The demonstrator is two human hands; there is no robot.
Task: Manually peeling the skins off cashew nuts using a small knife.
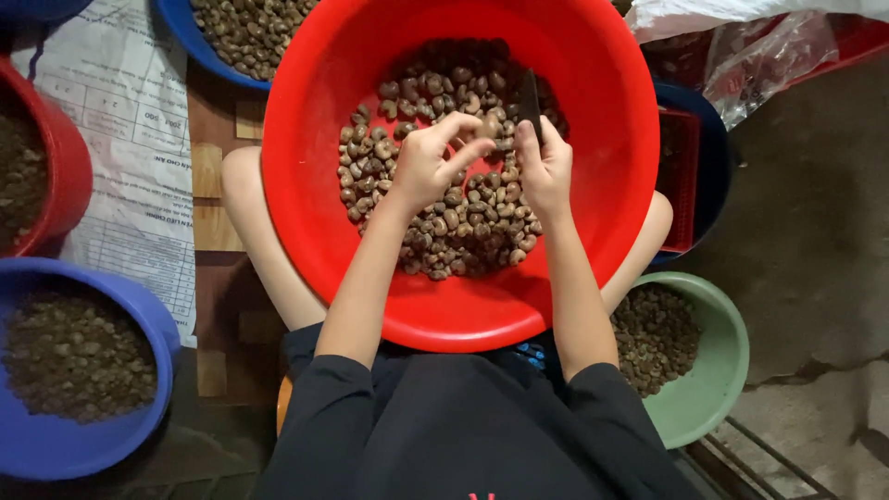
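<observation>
Brown curved cashew nut sits pinched between your left hand fingertips, steadied for the small dark blade your right hand fingers clamp just beside it, above the red plastic basin.

Blue bowl lower left, filled with dark brown bits. Red bowl at left edge, similar fill. Second blue bowl at top, holding nuts. Green bowl lower right, part filled. Printed paper sheet beneath. Clear plastic bag top right. Red crate right.
</observation>
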